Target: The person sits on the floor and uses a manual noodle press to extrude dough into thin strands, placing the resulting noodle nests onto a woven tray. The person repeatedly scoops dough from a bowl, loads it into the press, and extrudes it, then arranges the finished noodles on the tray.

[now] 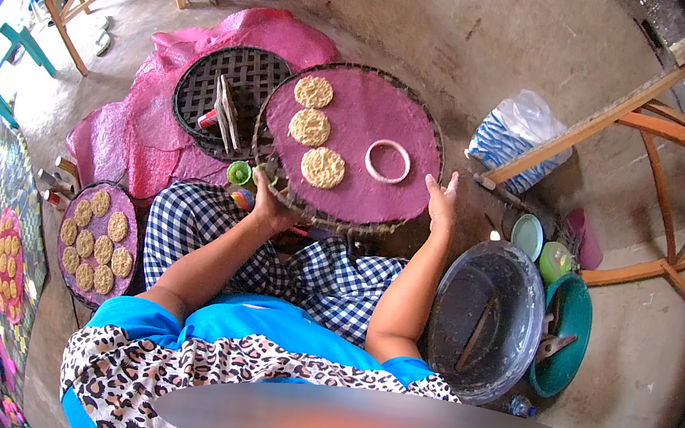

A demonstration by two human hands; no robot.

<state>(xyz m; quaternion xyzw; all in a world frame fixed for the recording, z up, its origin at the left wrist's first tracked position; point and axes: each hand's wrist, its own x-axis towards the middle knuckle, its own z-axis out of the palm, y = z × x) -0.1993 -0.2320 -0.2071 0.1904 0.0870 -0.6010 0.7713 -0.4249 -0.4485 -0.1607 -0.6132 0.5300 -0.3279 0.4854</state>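
Note:
A round woven tray (372, 115) lined with pink sheet is tilted in front of me. Three pale, flat dough rounds (310, 126) lie in a column on its left half, and a pale pink ring (369, 164) rests on the right half. My left hand (273, 205) is closed on the tray's near-left rim, its fingers partly hidden underneath. At the right rim, my right hand (442, 202) has its fingers stretched apart beside the edge, holding nothing I can see.
A black woven basket (236, 73) sits on pink sheeting (140, 125) behind left. Another tray (101, 240) with several dough rounds lies left. To the right are a dark basin (488, 317), a teal basin (573, 345), a plastic bag (518, 141) and a wooden frame (602, 118).

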